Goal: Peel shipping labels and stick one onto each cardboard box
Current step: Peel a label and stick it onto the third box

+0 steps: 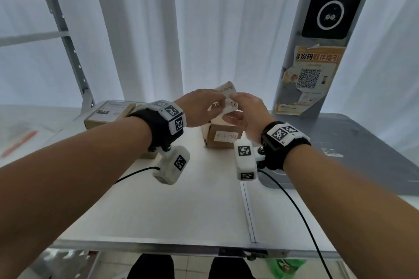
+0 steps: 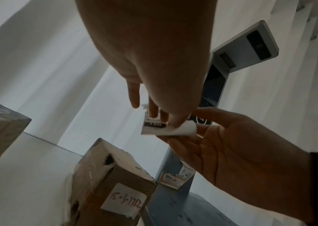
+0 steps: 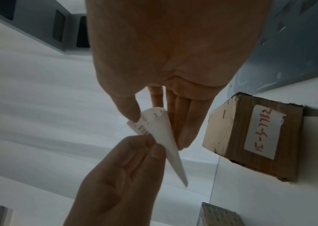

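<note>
A small white shipping label [image 1: 226, 99] with a black "150" bar is held in the air between both hands, above the small cardboard box [image 1: 223, 137]. My left hand [image 1: 217, 103] pinches its left part with thumb and fingers. My right hand [image 1: 235, 102] pinches the right part, where the white sheet [image 2: 175, 130] curls over. In the right wrist view the label [image 3: 154, 130] is rolled into a cone between both thumbs. The box [image 2: 111, 183] carries a handwritten sticker [image 3: 260, 134] on its side. A flat cardboard box [image 1: 108, 113] with a printed label lies at the back left.
A grey kiosk post with a black screen [image 1: 328, 7] rises at the back right, and its grey base [image 1: 351, 142] lies on the table beside the small box. A metal shelf frame [image 1: 63, 36] stands at the left. White curtains hang behind. The table's front edge [image 1: 158, 247] is near me.
</note>
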